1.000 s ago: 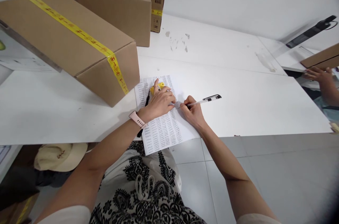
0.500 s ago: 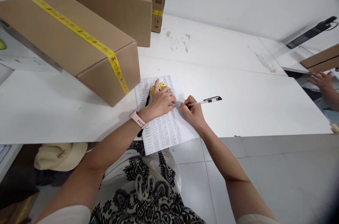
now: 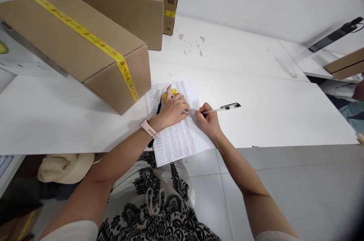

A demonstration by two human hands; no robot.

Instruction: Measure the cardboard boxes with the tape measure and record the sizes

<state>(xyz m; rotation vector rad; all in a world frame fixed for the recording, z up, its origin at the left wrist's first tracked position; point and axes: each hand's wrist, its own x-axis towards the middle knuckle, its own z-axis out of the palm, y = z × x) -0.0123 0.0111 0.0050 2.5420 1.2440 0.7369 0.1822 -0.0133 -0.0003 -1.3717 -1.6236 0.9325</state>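
Note:
My left hand, with a pink watch band at its wrist, lies spread on a printed sheet of paper covered in columns of small text. Under and between its fingers shows a small yellow object; most of it is hidden, so its kind is unclear. A black strap or cord runs past that hand and under the wrist. In my right hand is a clear-barrelled pen with a black clip, gripped in a writing hold. Its tip meets the paper close to my left fingertips.
A large taped cardboard box stands left of the paper, with further boxes behind it. The white table stretches right. A beige cap sits below the table at left. Part of another person shows at the right edge.
The pen and my right hand have shifted very slightly right. My left hand stays in place. At the far right, the other person's hand has moved away from the cardboard there.

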